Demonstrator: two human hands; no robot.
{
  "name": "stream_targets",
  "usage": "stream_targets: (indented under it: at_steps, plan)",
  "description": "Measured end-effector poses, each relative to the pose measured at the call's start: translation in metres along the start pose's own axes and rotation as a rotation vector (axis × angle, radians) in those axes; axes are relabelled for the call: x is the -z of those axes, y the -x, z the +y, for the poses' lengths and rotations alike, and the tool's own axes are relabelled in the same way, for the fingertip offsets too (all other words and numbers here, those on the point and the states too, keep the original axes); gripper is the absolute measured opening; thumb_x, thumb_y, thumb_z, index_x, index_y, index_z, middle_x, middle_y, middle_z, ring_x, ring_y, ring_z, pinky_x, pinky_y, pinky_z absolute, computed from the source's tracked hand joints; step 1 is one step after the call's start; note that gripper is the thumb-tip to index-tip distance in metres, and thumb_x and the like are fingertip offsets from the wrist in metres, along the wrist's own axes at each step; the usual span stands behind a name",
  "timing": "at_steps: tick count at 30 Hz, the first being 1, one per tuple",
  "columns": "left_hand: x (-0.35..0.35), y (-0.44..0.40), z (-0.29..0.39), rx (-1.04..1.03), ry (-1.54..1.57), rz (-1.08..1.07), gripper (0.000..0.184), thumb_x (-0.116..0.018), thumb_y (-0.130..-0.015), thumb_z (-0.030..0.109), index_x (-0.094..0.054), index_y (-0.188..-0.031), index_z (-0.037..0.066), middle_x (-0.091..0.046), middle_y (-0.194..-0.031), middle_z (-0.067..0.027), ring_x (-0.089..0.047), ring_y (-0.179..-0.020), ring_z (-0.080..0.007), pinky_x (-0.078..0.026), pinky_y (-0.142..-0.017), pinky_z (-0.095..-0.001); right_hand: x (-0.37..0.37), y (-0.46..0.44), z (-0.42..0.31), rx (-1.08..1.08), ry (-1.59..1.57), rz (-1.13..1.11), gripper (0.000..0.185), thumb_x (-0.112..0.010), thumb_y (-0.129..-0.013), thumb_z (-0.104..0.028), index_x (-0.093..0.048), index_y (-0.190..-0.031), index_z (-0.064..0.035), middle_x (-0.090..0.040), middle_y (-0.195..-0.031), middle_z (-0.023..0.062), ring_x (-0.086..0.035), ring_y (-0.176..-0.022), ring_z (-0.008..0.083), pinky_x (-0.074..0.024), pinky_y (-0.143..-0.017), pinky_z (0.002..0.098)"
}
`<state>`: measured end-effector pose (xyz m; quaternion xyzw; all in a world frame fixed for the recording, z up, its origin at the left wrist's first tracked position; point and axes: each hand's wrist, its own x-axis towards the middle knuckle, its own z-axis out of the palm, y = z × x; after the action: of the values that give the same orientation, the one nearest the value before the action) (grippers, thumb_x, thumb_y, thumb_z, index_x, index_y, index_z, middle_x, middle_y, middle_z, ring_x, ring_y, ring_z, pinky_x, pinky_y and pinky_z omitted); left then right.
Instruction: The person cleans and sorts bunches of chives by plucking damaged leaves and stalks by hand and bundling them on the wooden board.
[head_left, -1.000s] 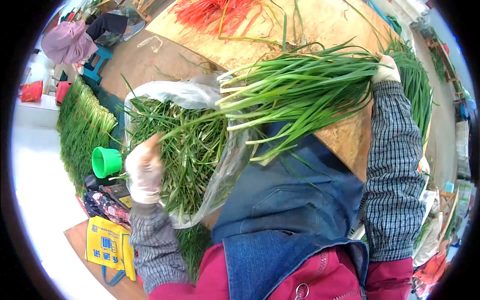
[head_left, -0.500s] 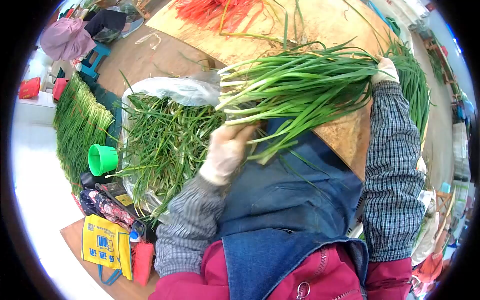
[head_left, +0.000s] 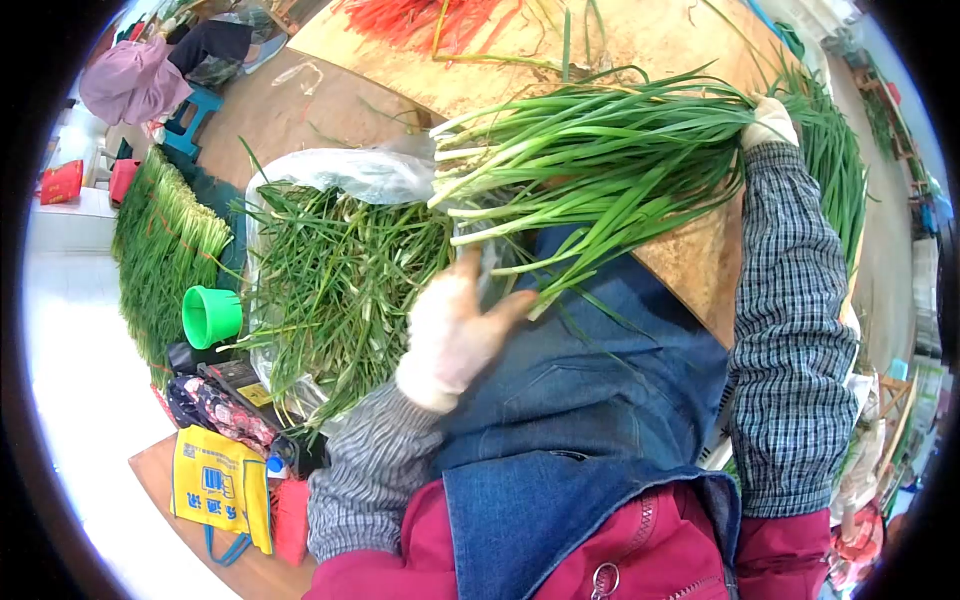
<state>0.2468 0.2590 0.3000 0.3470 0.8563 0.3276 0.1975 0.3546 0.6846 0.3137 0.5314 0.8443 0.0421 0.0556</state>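
Green leaves (head_left: 600,150) were in a big bunch right of the clear bag (head_left: 345,168). The right hand (head_left: 772,122) held them on the side far from the bag. The left hand (head_left: 452,335), thumb and finger spread wide, was by the bag. A green cup (head_left: 212,318) was left of it.

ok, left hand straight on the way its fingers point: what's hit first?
Probably the pale ends of the greens; depth is unclear, so the left hand might pass beneath them.

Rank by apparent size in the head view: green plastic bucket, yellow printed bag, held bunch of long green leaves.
1. Held bunch of long green leaves
2. Yellow printed bag
3. Green plastic bucket
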Motion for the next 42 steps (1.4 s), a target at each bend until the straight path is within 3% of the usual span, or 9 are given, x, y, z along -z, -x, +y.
stream_targets:
  at_steps: [4,8,11,15,24,30,33,38,42]
  plan:
    - [-0.014,0.000,-0.006,0.290,0.606,-0.058,0.031,-0.061,-0.081,0.012,-0.056,-0.108,-0.001,-0.061,-0.073,-0.0060,-0.056,-0.068,-0.0127,-0.045,-0.058,-0.0216,0.016,0.016,-0.012,-0.033,0.117,-0.056,0.034,-0.045,-0.089,-0.023,-0.049,-0.120,-0.0112,-0.054,-0.120,0.0080,-0.053,-0.106,0.0229,-0.0439,-0.089,0.0317]
    - [0.024,0.022,-0.108,0.040,0.242,0.339,0.023,-0.059,-0.082,0.016,-0.059,-0.099,0.000,-0.063,-0.081,-0.0134,-0.057,-0.073,-0.0165,-0.046,-0.064,-0.0302,0.017,0.014,-0.018,0.030,0.261,-0.115,0.035,-0.052,-0.086,-0.022,-0.051,-0.119,-0.0124,-0.054,-0.121,0.0063,-0.054,-0.107,0.0225,-0.0455,-0.088,0.0328]
    - [0.059,0.035,-0.116,0.083,-1.025,0.243,0.028,-0.061,-0.077,0.022,-0.056,-0.098,0.005,-0.057,-0.089,-0.0101,-0.050,-0.085,-0.0260,-0.038,-0.080,-0.0402,-0.011,-0.019,0.004,-0.041,0.057,-0.088,0.037,-0.058,-0.082,-0.020,-0.053,-0.117,-0.0114,-0.055,-0.118,0.0078,-0.053,-0.107,0.0230,-0.0456,-0.088,0.0351]
    - [0.016,0.028,-0.030,-0.533,-0.149,0.337,0.036,-0.069,-0.072,0.023,-0.055,-0.098,0.003,-0.056,-0.077,-0.0094,-0.053,-0.069,-0.0246,-0.044,-0.062,-0.0348,0.011,0.012,-0.012,-0.037,0.030,0.004,0.034,-0.060,-0.080,-0.020,-0.057,-0.111,-0.0081,-0.058,-0.113,0.0124,-0.055,-0.104,0.0238,-0.0465,-0.086,0.0360]
    - [-0.042,-0.001,0.005,-0.473,0.391,0.387,0.007,-0.066,-0.074,0.001,-0.062,-0.080,-0.001,-0.062,-0.071,-0.0104,-0.059,-0.059,-0.0168,-0.045,-0.053,-0.0265,0.018,0.017,-0.020,0.049,0.319,-0.050,0.026,-0.053,-0.084,-0.023,-0.062,-0.106,-0.0139,-0.060,-0.110,0.0042,-0.057,-0.100,0.0207,-0.0494,-0.080,0.0346]
    - [0.005,0.032,-0.072,-0.243,-0.085,0.487,0.006,-0.066,-0.072,0.003,-0.061,-0.070,0.001,-0.057,-0.058,-0.0091,-0.054,-0.045,-0.0193,-0.042,-0.041,-0.0267,-0.004,-0.005,-0.005,0.000,0.114,0.006,0.025,-0.055,-0.082,-0.022,-0.062,-0.104,-0.0140,-0.062,-0.105,0.0068,-0.058,-0.098,0.0221,-0.0494,-0.080,0.0344]
    - [0.047,0.049,-0.113,0.037,-1.130,0.055,0.016,-0.063,-0.075,0.021,-0.060,-0.077,0.005,-0.057,-0.067,-0.0088,-0.056,-0.073,-0.0232,-0.044,-0.068,-0.0362,-0.018,-0.022,0.005,0.008,0.030,0.049,0.023,-0.056,-0.081,-0.020,-0.063,-0.103,-0.0129,-0.062,-0.105,0.0068,-0.059,-0.096,0.0233,-0.0494,-0.079,0.0334]
    - [0.023,0.009,-0.020,-0.567,-0.390,0.380,0.030,-0.066,-0.072,0.026,-0.056,-0.086,0.003,-0.055,-0.089,-0.0111,-0.050,-0.085,-0.0260,-0.038,-0.079,-0.0406,-0.006,-0.009,-0.004,-0.019,0.073,-0.004,0.029,-0.058,-0.081,-0.020,-0.059,-0.110,-0.0142,-0.059,-0.112,0.0064,-0.056,-0.103,0.0232,-0.0469,-0.084,0.0347]
    - [-0.018,-0.029,0.029,-0.436,-0.244,0.162,0.023,-0.064,-0.077,0.023,-0.062,-0.083,0.001,-0.060,-0.076,-0.0142,-0.056,-0.070,-0.0299,-0.044,-0.068,-0.0361,-0.058,-0.081,0.043,-0.068,-0.201,-0.088,0.041,-0.058,-0.082,-0.023,-0.050,-0.122,-0.0194,-0.054,-0.120,0.0029,-0.051,-0.110,0.0218,-0.0426,-0.091,0.0345]
